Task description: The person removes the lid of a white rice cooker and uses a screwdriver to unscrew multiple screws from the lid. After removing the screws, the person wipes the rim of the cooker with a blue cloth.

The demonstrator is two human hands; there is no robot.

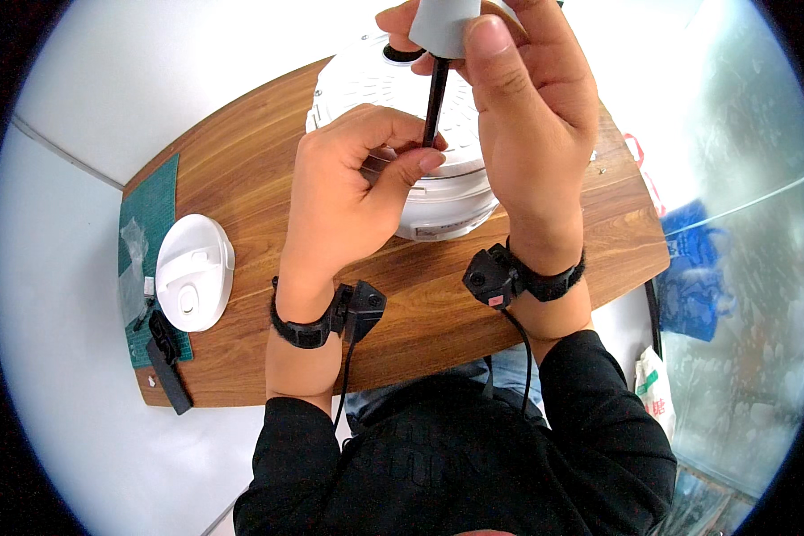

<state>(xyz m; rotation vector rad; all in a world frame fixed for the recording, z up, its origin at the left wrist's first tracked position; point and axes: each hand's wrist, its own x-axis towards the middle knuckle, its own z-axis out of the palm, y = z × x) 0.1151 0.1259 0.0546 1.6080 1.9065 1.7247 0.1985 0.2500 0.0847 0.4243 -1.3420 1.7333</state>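
My right hand [536,125] is closed round the grey handle of a screwdriver [435,94], with its black shaft pointing down. Thumb and fingers of my left hand [335,183] pinch the lower end of that shaft; whether a screw sits at the tip is hidden by the fingertips. Beneath both hands lies a white round appliance [456,210] with a ribbed face and a dark round opening near its far edge. My hands cover part of its face. Each wrist wears a black strap with a small black device.
A white oval lid-like part [190,304] rests at the left, partly over a green cutting mat [159,201]. Clear plastic [134,246] and a black strip [167,366] lie there too. Small bits [601,170] dot the wooden table [250,147]. A blue bag [692,277] is beyond its right edge.
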